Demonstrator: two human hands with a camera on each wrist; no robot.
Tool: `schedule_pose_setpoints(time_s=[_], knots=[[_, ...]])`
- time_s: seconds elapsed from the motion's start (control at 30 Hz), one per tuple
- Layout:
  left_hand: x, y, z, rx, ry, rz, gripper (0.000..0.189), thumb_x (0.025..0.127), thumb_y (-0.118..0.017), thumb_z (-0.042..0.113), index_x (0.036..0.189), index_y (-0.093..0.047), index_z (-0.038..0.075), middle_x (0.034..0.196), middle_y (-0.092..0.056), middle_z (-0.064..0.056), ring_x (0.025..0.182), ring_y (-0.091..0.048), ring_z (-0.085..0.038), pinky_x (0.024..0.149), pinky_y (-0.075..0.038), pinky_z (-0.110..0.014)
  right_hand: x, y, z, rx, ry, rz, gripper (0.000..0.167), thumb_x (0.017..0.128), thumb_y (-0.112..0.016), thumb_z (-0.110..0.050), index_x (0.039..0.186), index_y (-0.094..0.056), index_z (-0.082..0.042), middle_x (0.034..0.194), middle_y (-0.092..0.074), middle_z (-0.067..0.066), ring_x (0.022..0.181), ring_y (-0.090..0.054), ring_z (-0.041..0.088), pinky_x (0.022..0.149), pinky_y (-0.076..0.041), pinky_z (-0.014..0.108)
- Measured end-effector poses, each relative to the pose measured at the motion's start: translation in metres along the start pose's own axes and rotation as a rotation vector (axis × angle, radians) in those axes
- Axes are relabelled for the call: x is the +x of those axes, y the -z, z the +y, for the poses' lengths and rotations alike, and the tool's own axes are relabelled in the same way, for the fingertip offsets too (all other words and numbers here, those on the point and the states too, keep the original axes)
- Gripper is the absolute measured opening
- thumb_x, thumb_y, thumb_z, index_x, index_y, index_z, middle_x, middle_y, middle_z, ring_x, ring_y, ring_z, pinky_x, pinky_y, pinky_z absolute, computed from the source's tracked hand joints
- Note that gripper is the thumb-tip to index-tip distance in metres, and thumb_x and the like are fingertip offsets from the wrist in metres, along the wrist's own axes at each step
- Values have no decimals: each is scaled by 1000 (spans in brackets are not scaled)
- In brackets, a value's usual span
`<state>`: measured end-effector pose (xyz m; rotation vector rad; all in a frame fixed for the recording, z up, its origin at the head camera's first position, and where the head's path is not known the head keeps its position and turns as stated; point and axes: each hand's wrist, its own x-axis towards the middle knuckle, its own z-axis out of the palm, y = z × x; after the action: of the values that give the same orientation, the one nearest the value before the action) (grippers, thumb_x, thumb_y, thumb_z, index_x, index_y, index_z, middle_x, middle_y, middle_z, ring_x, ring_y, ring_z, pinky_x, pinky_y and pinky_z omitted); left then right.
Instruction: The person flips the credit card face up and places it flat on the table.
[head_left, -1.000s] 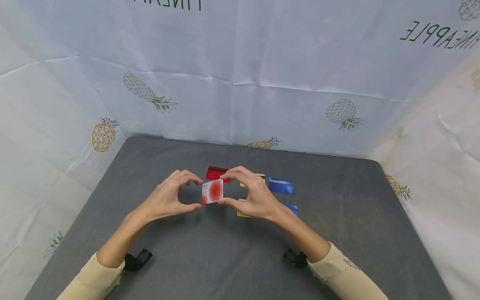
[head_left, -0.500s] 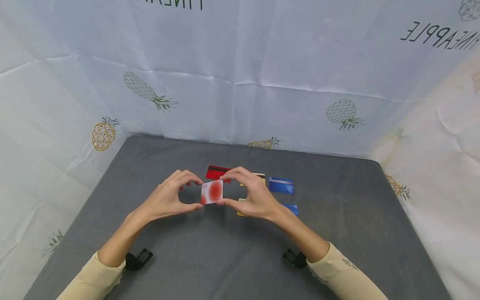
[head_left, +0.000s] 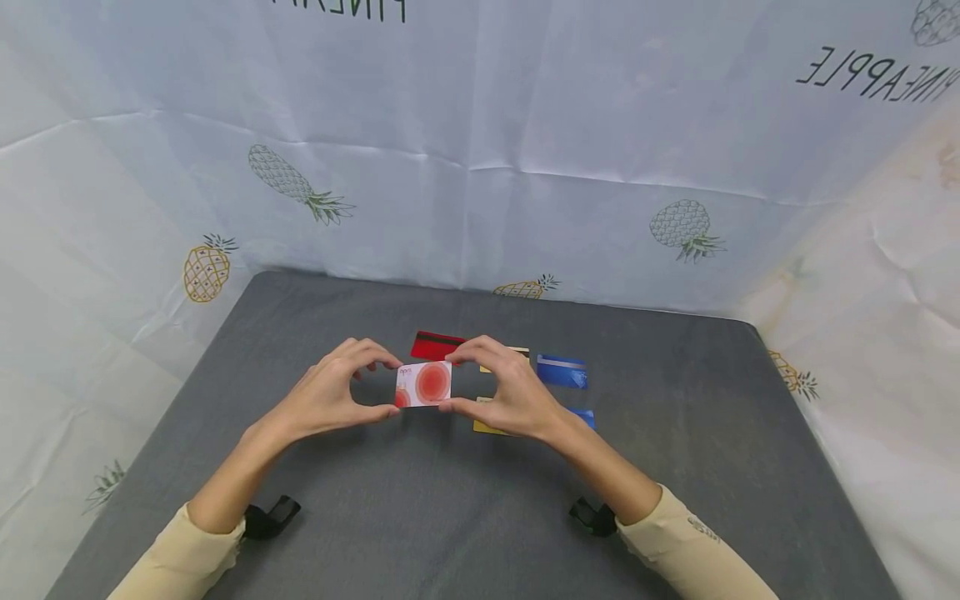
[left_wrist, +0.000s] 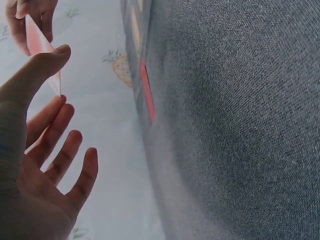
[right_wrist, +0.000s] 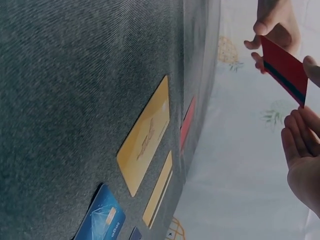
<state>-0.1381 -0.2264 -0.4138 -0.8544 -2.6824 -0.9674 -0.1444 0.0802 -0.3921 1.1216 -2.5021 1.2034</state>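
Note:
A card (head_left: 423, 384) with red circles on a pale pink face is held upright above the table, face toward the head camera. My left hand (head_left: 330, 398) pinches its left edge between thumb and fingertip. At the opposite edge, my right hand (head_left: 513, 392) pinches it the same way. From the right wrist, the card's red back (right_wrist: 284, 70) with a dark stripe is visible. In the left wrist view the card (left_wrist: 39, 40) appears nearly edge-on, and the other fingers of my left hand (left_wrist: 47, 170) spread loosely below it.
Behind the hands lie a red card (head_left: 431, 345), a yellow card (head_left: 523, 353) and a blue card (head_left: 562, 372). Nearer are a gold card (right_wrist: 144, 142) and another blue card (right_wrist: 104, 217), partly covered by the right hand in the head view. A pineapple-print curtain surrounds the grey table (head_left: 420, 508).
The held card has turned to face the head camera more squarely, so it looks wider and its lettering shows. My left hand has shifted slightly left. The cards on the table stay put.

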Motion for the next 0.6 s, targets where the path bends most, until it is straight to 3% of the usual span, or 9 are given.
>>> schedule_pose_setpoints(time_s=[0.27, 0.5, 0.6], knots=[[1, 2, -1, 7, 34, -28, 54, 77, -99, 27, 124, -75, 18, 120, -70, 0, 103, -62, -25, 77, -57, -43, 0, 0, 7, -44, -48, -50, 56, 81, -98, -28, 128, -76, -10, 126, -74, 5, 117, -73, 21, 103, -62, 44], [1, 1, -4, 16, 44, -45, 50, 78, -98, 28, 123, -77, 19, 119, -73, -5, 102, -63, -25, 75, -54, -34, 0, -1, 12, -90, -104, -112, 54, 82, -97, -31, 127, -76, -9, 127, -74, 5, 118, -73, 23, 105, -61, 44], [2, 0, -6, 12, 42, -57, 49, 79, -98, 28, 124, -78, 19, 119, -74, -5, 102, -63, -25, 76, -56, -39, -1, -2, 13, -96, -129, -139, 53, 84, -95, -32, 127, -75, -8, 127, -73, 7, 118, -73, 27, 104, -62, 45]])
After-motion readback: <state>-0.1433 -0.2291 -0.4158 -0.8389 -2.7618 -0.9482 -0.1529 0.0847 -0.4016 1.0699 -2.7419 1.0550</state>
